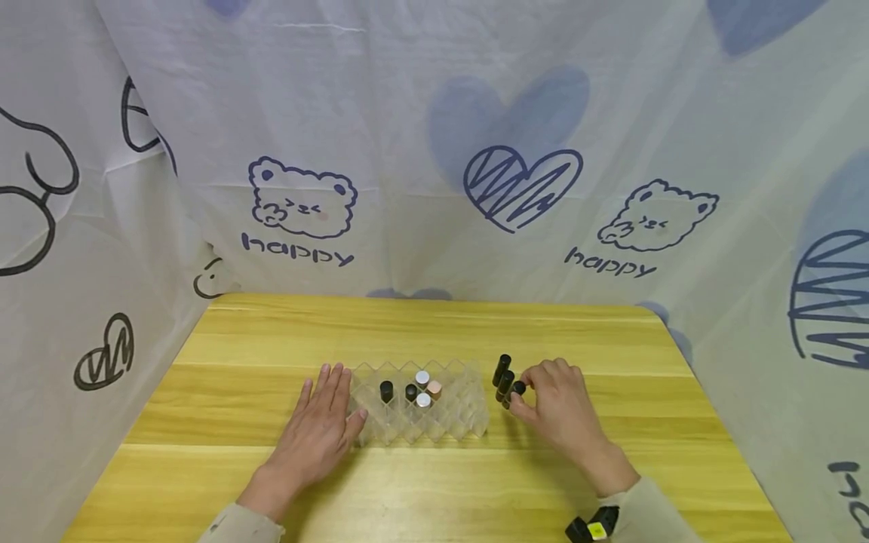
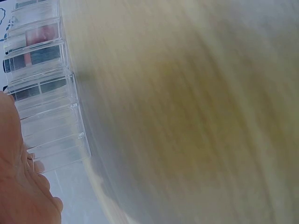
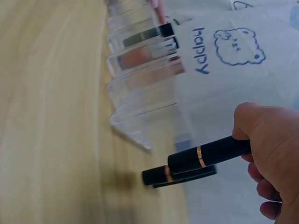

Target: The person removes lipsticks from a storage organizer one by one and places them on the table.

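A clear plastic lipstick organizer [image 1: 471, 403] with diamond-shaped compartments stands on the table. My left hand [image 1: 315, 430] lies against its left end, fingers straight and thumb at the near corner. Several tubes stand in its compartments, among them a black-capped one [image 1: 386, 391], a white-capped one [image 1: 422, 378] and a pinkish-capped one [image 1: 434, 388]. Beyond the right end, my right hand [image 1: 562, 407] pinches a black lipstick tube [image 3: 210, 155] with a gold band, between thumb and fingers at its top. Close beside it two more black tubes stand upright, a farther one [image 1: 502, 368] and a nearer one [image 1: 505, 386].
The wooden table [image 1: 421, 498] has a yellowish grain. A white cloth [image 1: 407, 226] with bear and heart drawings hangs behind and at both sides. A black strap with a yellow mark [image 1: 596, 528] lies by the right sleeve.
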`<state>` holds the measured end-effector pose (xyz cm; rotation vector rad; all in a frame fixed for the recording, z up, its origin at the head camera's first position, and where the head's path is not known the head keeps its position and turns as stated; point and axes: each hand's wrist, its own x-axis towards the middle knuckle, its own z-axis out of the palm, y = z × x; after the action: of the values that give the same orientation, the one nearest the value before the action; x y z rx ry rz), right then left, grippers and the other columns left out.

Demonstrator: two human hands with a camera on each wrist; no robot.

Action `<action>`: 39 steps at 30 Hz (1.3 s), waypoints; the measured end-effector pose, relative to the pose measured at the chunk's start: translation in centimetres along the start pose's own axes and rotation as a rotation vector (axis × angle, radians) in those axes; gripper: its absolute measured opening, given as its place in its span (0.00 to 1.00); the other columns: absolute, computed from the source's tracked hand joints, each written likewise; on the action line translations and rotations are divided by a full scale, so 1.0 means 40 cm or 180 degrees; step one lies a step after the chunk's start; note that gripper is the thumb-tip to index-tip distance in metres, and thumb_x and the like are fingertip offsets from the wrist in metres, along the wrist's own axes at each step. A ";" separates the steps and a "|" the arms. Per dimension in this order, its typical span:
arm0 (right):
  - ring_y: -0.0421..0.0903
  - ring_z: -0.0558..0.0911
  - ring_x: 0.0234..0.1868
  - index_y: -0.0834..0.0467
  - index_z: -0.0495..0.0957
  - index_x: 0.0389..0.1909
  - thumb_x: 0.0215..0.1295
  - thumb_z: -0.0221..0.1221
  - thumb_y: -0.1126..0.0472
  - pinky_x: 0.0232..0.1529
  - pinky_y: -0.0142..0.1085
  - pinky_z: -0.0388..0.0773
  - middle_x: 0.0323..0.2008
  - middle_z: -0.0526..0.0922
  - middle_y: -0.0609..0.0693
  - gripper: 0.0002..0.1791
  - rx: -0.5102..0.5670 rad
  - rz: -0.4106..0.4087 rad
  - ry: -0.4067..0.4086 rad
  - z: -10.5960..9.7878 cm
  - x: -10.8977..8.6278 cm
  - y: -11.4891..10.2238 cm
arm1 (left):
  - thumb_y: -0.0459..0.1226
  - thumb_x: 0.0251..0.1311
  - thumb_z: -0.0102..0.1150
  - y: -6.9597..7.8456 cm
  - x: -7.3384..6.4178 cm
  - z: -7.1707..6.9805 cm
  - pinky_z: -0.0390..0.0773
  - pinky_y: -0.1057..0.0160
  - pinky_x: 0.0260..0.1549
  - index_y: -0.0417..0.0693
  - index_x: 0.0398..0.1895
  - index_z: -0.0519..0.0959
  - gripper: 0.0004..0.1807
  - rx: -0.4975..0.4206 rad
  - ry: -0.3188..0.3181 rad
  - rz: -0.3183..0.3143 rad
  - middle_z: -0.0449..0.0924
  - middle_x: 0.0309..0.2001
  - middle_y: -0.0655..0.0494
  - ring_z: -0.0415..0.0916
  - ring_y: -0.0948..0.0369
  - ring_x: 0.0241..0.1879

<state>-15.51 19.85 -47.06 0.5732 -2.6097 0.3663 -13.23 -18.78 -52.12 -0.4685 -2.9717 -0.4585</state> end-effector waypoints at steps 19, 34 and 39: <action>0.50 0.75 0.34 0.60 0.83 0.33 0.59 0.75 0.56 0.40 0.44 0.70 0.30 0.82 0.50 0.13 -0.0004 0.0180 -0.0169 0.073 -0.025 0.012 | 0.54 0.83 0.41 0.002 -0.001 0.002 0.45 0.34 0.81 0.33 0.83 0.51 0.41 -0.0002 -0.0003 -0.0016 0.50 0.83 0.35 0.43 0.40 0.84; 0.50 0.74 0.34 0.60 0.83 0.34 0.60 0.74 0.55 0.40 0.44 0.70 0.29 0.81 0.49 0.13 -0.0023 0.0238 -0.0254 0.082 -0.023 0.017 | 0.54 0.83 0.41 0.000 0.001 0.004 0.45 0.34 0.81 0.33 0.83 0.51 0.41 -0.0030 -0.0001 -0.0026 0.50 0.83 0.35 0.43 0.40 0.84; 0.50 0.74 0.34 0.60 0.83 0.34 0.59 0.75 0.56 0.40 0.44 0.70 0.29 0.81 0.49 0.13 -0.0023 0.0209 -0.0224 0.082 -0.021 0.016 | 0.54 0.83 0.42 0.000 0.001 0.004 0.45 0.34 0.81 0.33 0.83 0.51 0.41 -0.0035 0.0000 -0.0031 0.50 0.83 0.35 0.44 0.40 0.84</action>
<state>-16.29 19.56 -50.42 0.5078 -2.7015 0.3633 -13.27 -18.71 -52.26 -0.4554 -2.9742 -0.4762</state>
